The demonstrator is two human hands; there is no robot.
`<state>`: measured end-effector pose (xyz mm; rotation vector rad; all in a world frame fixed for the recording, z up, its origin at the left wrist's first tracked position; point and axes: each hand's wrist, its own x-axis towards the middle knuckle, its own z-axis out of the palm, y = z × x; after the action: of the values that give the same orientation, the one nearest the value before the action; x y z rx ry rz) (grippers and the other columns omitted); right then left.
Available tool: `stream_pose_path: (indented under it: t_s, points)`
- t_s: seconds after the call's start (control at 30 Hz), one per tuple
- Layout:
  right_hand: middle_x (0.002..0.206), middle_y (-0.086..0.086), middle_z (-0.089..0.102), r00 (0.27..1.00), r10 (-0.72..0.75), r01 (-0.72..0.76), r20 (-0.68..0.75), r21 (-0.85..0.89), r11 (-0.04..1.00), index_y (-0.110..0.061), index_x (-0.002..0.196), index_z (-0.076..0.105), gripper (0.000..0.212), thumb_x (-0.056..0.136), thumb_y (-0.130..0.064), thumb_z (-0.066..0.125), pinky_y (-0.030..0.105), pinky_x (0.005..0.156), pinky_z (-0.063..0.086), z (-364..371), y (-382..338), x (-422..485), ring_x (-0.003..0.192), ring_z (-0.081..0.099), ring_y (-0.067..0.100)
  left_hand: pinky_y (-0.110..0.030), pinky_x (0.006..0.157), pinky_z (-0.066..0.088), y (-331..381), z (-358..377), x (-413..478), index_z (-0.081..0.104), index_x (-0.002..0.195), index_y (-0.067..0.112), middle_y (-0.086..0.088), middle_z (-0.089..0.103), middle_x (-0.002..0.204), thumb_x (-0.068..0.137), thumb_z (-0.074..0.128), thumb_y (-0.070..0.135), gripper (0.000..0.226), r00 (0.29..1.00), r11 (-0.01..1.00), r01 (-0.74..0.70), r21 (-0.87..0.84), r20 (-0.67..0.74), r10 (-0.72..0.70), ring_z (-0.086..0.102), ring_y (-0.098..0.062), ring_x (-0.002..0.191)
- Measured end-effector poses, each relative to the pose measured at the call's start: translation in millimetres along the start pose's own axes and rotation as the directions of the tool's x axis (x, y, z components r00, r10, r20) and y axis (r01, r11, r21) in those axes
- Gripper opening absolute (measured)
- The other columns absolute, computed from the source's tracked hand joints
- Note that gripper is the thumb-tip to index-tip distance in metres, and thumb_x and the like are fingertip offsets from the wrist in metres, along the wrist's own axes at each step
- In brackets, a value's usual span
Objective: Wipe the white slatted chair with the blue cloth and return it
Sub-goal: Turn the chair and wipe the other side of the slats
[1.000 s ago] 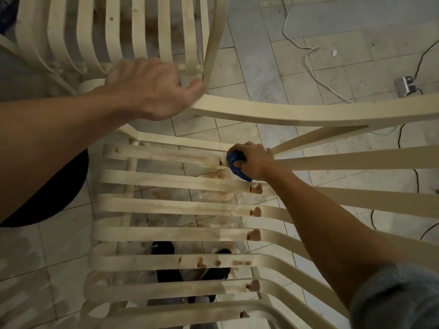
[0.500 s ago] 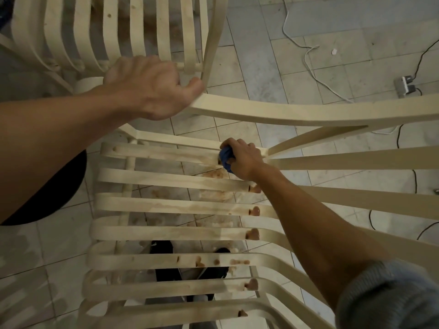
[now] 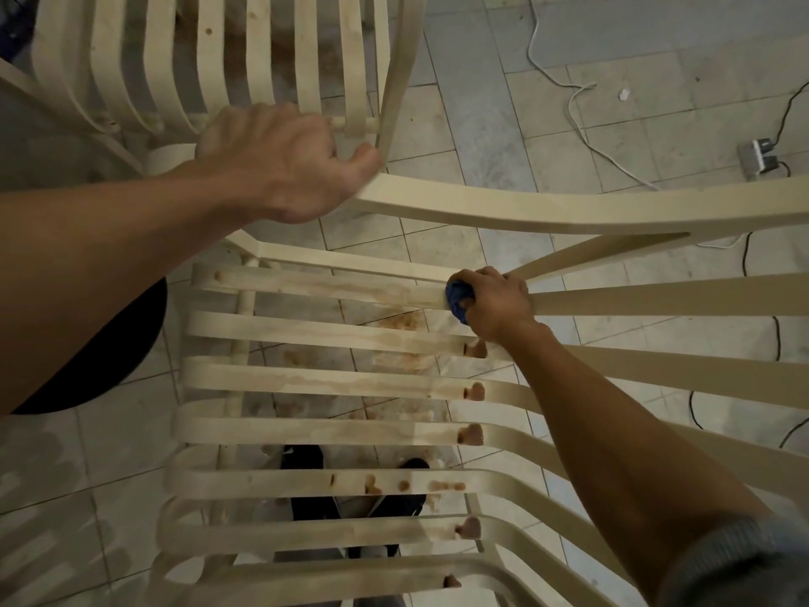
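The white slatted chair [image 3: 306, 381] fills the view below me, its seat slats streaked and dotted with brown stains. My left hand [image 3: 280, 164] grips the end of the chair's curved armrest near the backrest. My right hand [image 3: 497, 302] holds the bunched blue cloth [image 3: 459, 297] and presses it on the far seat slat, where the slats bend. Most of the cloth is hidden inside my fingers.
A second slatted chair [image 3: 210, 59] stands close behind, at the top left. On the tiled floor lie a white cable [image 3: 573, 94], black cables and a power strip [image 3: 761, 157] at the right. A dark round object [image 3: 109, 365] sits at the left. My dark shoes [image 3: 306, 470] show under the seat.
My right hand with the cloth has slid up and slightly right along the far slat. My left hand keeps its grip on the armrest.
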<state>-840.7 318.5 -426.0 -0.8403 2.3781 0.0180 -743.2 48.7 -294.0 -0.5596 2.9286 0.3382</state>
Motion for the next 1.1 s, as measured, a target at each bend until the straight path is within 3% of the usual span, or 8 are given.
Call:
stream_pose_path:
  t_s: [0.17,0.33,0.53,0.7,0.87,1.1]
  points:
    - [0.136,0.005,0.041,0.998,-0.045,0.042,0.039,0.087,0.995,-0.031,0.133,0.046,0.047,0.09,-0.011,0.047,0.042,0.103,0.026,8.0,-38.1,6.2,0.117,0.035,0.036,-0.026,0.053,0.027,2.3,-0.5,-1.2,0.048,0.05,0.015,0.002,0.031,0.047,0.088,0.015,0.074,0.077,1.0,1.0,-0.002,-0.006,-0.014,0.002,0.031,-0.015,0.046]
    - [0.131,0.008,0.036,0.995,-0.096,0.099,-0.028,0.139,0.985,-0.029,0.13,0.042,0.048,0.085,-0.013,0.048,0.045,0.104,0.021,26.2,-90.9,9.5,0.115,0.03,0.037,-0.026,0.053,0.028,4.5,-1.5,-1.5,0.042,0.05,0.017,0.002,0.029,0.047,0.087,0.017,0.073,0.072,1.0,1.0,0.0,-0.018,-0.017,0.0,0.029,-0.015,0.046]
    - [0.136,0.003,0.038,0.978,-0.185,0.198,-0.097,0.145,0.969,-0.036,0.135,0.041,0.039,0.097,-0.029,0.046,0.04,0.108,0.018,28.6,-58.1,-1.0,0.12,0.033,0.032,-0.026,0.054,0.028,3.4,-1.4,-2.3,0.041,0.049,0.017,0.003,0.03,0.047,0.088,0.017,0.073,0.072,1.0,1.0,0.004,-0.004,-0.026,-0.004,0.03,-0.015,0.045]
    - [0.138,0.005,0.037,0.998,-0.04,0.042,-0.041,0.047,0.998,-0.036,0.135,0.038,0.038,0.098,-0.026,0.043,0.045,0.111,0.016,17.5,-4.7,-7.8,0.122,0.031,0.035,-0.027,0.055,0.029,1.8,-0.3,-1.7,0.043,0.049,0.016,0.001,0.032,0.048,0.086,0.015,0.075,0.076,1.0,1.0,0.012,0.002,-0.028,-0.012,0.033,-0.016,0.046]
    - [0.131,0.008,0.036,0.997,0.08,-0.08,0.0,0.03,0.996,-0.029,0.128,0.039,0.042,0.088,-0.019,0.043,0.054,0.111,0.015,18.4,-31.2,2.2,0.119,0.031,0.04,-0.027,0.054,0.028,2.7,0.6,-2.0,0.044,0.049,0.014,0.0,0.032,0.048,0.088,0.016,0.073,0.075,0.999,1.0,0.011,0.007,-0.05,-0.011,0.033,-0.016,0.046]
    - [0.127,0.008,0.035,0.994,-0.074,0.082,-0.076,0.107,0.991,-0.03,0.126,0.038,0.044,0.083,-0.023,0.047,0.051,0.106,0.017,35.6,-111.5,8.8,0.114,0.031,0.038,-0.026,0.052,0.027,4.4,0.3,-2.9,0.042,0.046,0.015,0.0,0.032,0.046,0.088,0.018,0.071,0.074,0.998,1.0,0.02,0.011,-0.065,-0.019,0.033,-0.017,0.044]
